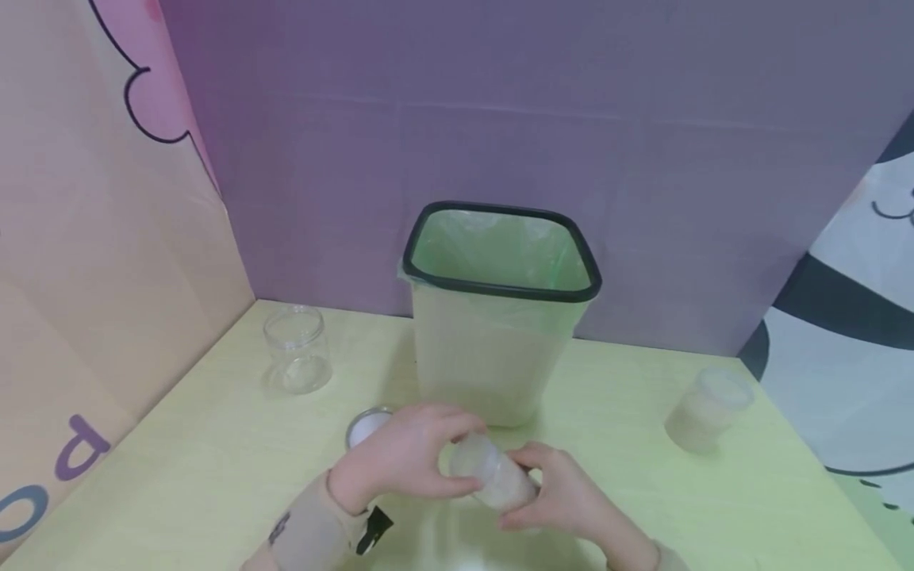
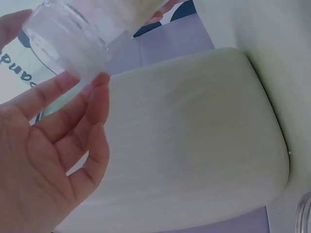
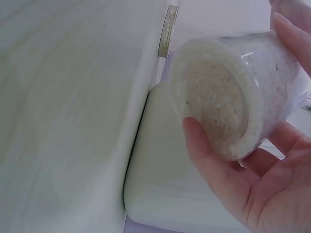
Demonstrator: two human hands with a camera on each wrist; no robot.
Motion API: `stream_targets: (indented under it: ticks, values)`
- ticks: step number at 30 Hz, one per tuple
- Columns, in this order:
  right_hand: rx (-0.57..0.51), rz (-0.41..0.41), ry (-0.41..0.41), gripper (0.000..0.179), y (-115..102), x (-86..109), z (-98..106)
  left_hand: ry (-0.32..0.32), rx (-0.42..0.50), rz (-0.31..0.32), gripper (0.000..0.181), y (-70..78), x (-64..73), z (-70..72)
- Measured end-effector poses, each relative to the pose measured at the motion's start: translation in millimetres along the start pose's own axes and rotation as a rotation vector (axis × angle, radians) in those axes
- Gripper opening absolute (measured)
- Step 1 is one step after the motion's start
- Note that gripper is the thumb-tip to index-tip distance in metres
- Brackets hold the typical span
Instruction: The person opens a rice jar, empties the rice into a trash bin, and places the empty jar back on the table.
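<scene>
Between both hands, a clear plastic jar (image 1: 505,482) lies tilted, with pale, flaky or grainy stuff inside. My right hand (image 1: 567,496) grips its base end; in the right wrist view the thumb and fingers wrap the jar (image 3: 214,97), its round bottom facing the camera. My left hand (image 1: 410,456) holds the other, see-through end between thumb and fingers, as the left wrist view shows on the jar (image 2: 68,39). Whether that end is a separate lid I cannot tell. A round lid with a silvery rim (image 1: 366,426) lies just behind my left hand, partly covered by it.
A pale bin (image 1: 493,349) with a black rim and a greenish liner bag stands behind the hands. At the back left is a clear jar (image 1: 296,349). A second jar with beige contents (image 1: 707,408) stands at the right. Printed walls border the table (image 1: 614,396).
</scene>
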State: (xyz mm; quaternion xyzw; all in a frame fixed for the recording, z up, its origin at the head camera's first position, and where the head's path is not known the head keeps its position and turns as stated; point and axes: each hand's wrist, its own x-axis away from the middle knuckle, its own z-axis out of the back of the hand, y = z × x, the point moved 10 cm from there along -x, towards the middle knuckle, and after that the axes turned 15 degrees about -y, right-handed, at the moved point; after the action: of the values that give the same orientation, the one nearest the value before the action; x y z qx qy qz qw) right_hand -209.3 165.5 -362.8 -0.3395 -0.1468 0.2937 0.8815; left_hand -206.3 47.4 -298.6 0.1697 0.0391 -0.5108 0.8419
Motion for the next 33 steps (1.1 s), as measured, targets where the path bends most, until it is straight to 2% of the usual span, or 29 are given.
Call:
stream_targets:
  ticks: [4,9,17,20,25,33]
  values:
    - [0.003,0.005,0.008,0.052,-1,0.4,1,0.036,-0.01,0.037,0.033,-1.9,-0.4,1.5]
    - [-0.007,0.017,0.017,0.052,-2,1.8,2,0.042,-0.008,0.061,0.032,-2.1,-2.0,2.2]
    - [-0.102,0.049,-0.014,0.051,-4,0.0,-1,0.055,0.02,0.085,0.033,-2.6,-0.5,6.2]
    - [-0.079,0.048,-0.007,0.052,-4,-0.3,0,0.069,0.048,0.114,0.032,-5.6,0.7,6.6]
    - [-0.053,0.051,0.017,0.053,-2,-0.6,4,0.092,0.131,0.162,0.029,-13.3,3.0,7.1]
    - [-0.223,0.061,0.036,0.054,6,0.9,7,0.12,0.398,0.2,0.026,-26.5,4.6,8.0]
